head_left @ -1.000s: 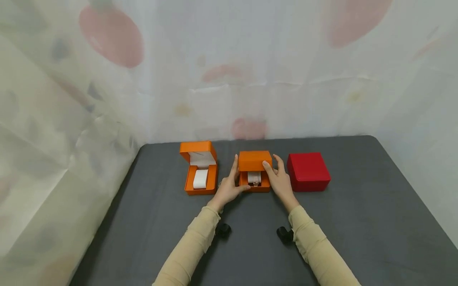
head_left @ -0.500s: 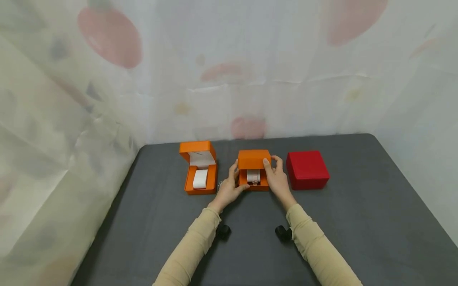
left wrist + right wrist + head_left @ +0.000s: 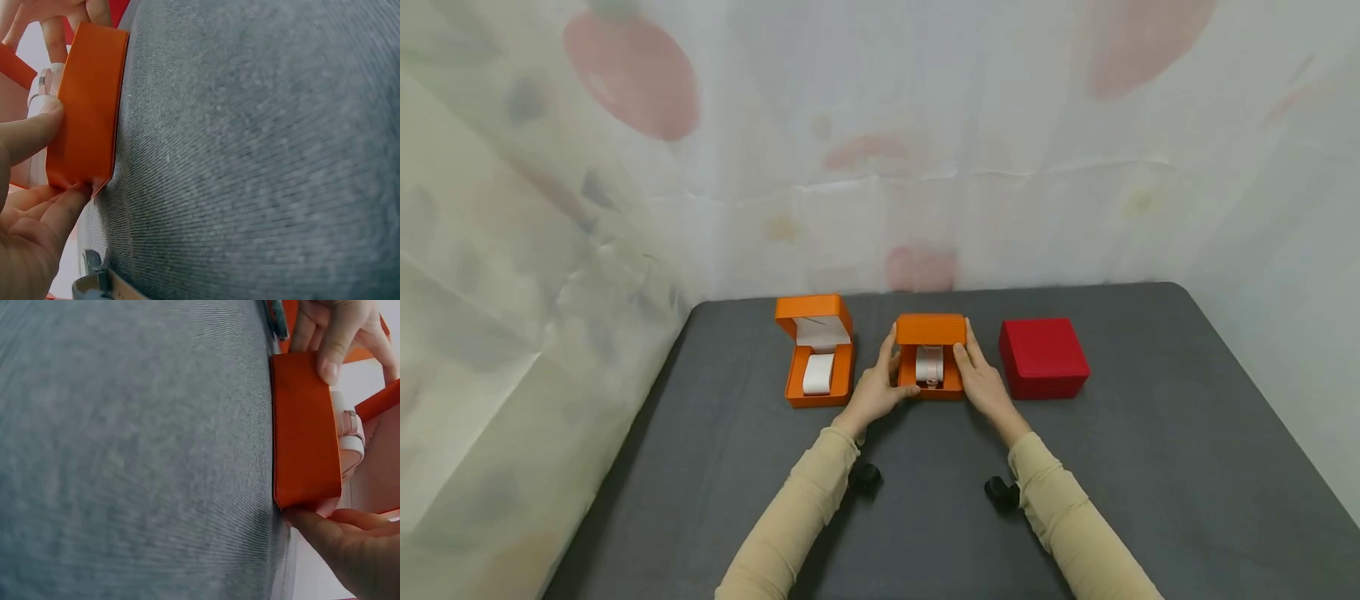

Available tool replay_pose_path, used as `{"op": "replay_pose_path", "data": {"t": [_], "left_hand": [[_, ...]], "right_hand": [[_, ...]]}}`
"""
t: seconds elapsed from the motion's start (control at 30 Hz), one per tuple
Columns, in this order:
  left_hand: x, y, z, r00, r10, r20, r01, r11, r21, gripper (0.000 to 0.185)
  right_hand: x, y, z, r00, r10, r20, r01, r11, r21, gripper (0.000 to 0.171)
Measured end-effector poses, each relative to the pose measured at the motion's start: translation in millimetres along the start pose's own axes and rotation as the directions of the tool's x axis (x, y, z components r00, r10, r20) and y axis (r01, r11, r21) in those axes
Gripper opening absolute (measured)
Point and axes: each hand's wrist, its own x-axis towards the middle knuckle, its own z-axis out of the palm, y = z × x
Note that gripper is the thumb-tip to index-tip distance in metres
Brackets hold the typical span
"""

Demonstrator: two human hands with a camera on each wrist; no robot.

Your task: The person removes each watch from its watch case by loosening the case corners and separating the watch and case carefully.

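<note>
A small orange box (image 3: 931, 385) stands open in the middle of the dark grey table (image 3: 1150, 467), its lid (image 3: 931, 329) upright. Inside, a watch (image 3: 929, 367) sits on a white cushion. My left hand (image 3: 891, 371) grips the box's left side, thumb on the front rim. My right hand (image 3: 968, 354) holds the right side, thumb on the rim and fingers along the outer wall. The left wrist view shows my left thumb (image 3: 34, 128) on the orange front wall (image 3: 87, 106). In the right wrist view, my right thumb (image 3: 325, 528) is at the wall's (image 3: 306, 431) corner.
A second orange box (image 3: 816, 354) stands open to the left with a bare white cushion. A shut red box (image 3: 1043, 358) sits to the right. A pale patterned curtain (image 3: 925, 167) encloses the table at the back and both sides.
The middle box's lid has swung from half-lowered to upright. My right hand has slid from the lid down to the box's right side. My left hand has stayed on the left side.
</note>
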Motion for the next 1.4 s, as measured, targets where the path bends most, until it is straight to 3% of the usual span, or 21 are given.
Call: {"op": "replay_pose_path", "data": {"t": [0.33,0.5,0.77,0.97,1.2,1.4], "left_hand": [[2.6,0.7,-1.8,0.999,-0.047,0.014,0.047,0.998,-0.034,0.107],[5.6,2.7,-4.0,0.998,-0.052,0.034,0.052,0.998,-0.017,0.112],[4.3,3.1,-7.9,0.996,-0.067,0.066,0.065,0.998,0.019,0.113],[0.9,2.3,-7.5,0.996,-0.048,0.069,0.046,0.998,0.031,0.111],[2.2,2.1,-9.7,0.997,-0.041,0.072,0.038,0.999,0.031,0.111],[3.8,1.7,-10.1,0.996,-0.040,0.078,0.036,0.998,0.053,0.109]], "right_hand": [[-7,5,3,0.989,-0.102,0.105,0.084,0.982,0.170,0.062],[-8,10,3,0.988,-0.127,0.091,0.118,0.988,0.103,0.069],[-2,1,-1,0.992,-0.080,0.095,0.085,0.995,-0.045,0.079],[-2,-3,0,0.993,-0.090,0.071,0.094,0.994,-0.052,0.082],[-8,0,9,0.977,-0.181,0.110,0.187,0.981,-0.054,0.089],[-4,-3,4,0.983,-0.152,0.100,0.160,0.984,-0.074,0.084]]}}
